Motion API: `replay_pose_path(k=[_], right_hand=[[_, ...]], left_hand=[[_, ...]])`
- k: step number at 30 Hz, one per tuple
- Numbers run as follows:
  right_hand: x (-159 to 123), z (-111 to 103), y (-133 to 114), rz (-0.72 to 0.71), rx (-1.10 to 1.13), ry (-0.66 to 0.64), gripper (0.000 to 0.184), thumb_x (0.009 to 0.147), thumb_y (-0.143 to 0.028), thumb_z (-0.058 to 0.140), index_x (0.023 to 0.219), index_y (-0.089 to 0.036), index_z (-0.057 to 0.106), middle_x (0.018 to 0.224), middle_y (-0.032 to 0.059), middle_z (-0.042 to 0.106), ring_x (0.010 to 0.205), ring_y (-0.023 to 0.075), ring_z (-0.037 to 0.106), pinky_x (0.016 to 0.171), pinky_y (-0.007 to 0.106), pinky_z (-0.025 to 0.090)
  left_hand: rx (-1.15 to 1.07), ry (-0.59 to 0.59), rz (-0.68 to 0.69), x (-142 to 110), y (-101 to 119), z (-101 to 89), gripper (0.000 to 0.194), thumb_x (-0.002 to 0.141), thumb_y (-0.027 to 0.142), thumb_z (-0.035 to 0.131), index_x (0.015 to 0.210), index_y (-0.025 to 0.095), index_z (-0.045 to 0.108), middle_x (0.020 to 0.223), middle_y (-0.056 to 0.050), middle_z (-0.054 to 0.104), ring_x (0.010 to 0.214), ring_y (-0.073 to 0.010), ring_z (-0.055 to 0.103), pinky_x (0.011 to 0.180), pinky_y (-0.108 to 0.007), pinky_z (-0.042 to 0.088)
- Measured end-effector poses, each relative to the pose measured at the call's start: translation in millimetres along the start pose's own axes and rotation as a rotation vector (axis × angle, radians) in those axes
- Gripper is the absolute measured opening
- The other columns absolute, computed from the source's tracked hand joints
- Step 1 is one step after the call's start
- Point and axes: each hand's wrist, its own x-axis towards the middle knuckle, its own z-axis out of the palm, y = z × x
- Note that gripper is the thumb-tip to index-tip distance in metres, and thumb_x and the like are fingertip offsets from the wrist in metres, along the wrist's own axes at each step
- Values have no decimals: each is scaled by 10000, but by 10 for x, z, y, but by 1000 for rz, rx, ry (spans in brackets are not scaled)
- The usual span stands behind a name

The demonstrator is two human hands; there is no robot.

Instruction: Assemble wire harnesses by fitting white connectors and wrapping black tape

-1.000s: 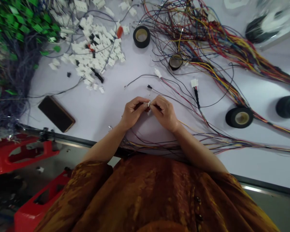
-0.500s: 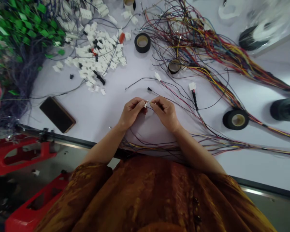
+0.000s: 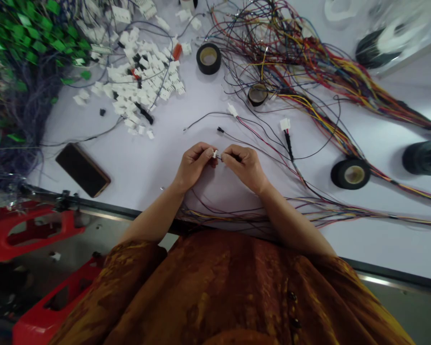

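Between thumb and fingers, my left hand [image 3: 194,164] pinches a small white connector housing [image 3: 214,154]. My right hand [image 3: 244,164] is closed on a thin dark wire [image 3: 219,157], whose end is at the housing; whether it sits inside I cannot tell. The fingertips of both hands are nearly touching above the white table. Just beyond them lie a loose wire with a small black plug [image 3: 220,130], a white connector [image 3: 232,110] on red and black wires, and another white connector [image 3: 285,125] with a black-wrapped lead.
White connector housings [image 3: 143,76] are heaped at the back left, beside green-tagged wires [image 3: 36,36]. A phone [image 3: 82,169] lies left. Tape rolls [image 3: 209,59] and a black roll [image 3: 351,173] rest among long wire bundles [image 3: 309,52]. Red stools [image 3: 53,306] stand below the table edge.
My right hand's wire end has come up to the white housing, closing the small gap between them. The whole view has shifted slightly.
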Motion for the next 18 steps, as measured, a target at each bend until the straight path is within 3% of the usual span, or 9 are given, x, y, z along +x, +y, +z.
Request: replay_pose_path(k=[7,11,18], right_hand=[[-11,23,19,32,-39,-10,251,890,-237,535,659,-156,589,575,-51,403,569,72,348,578,242,294],[5,-8,16,60,-18,-30,277,916,-291,532,685,-155,603,570,-52,401,560,75,340,565,245,286],[25,-79,13,21,20,-107,180,902,-286,587,785,-152,619,680,-32,525,636,82,419,612,231,332]], left_hand=[[300,51,233,-45,88,69,278,890,455,692,854,181,718,717,-14,672,633,-100,613,632,-242,518],[275,32,215,-34,85,52,258,891,443,692,864,187,717,710,-11,669,634,-104,620,634,-247,520],[187,7,123,-17,73,21,287,860,470,723,846,184,716,677,-5,669,607,-100,618,604,-234,514]])
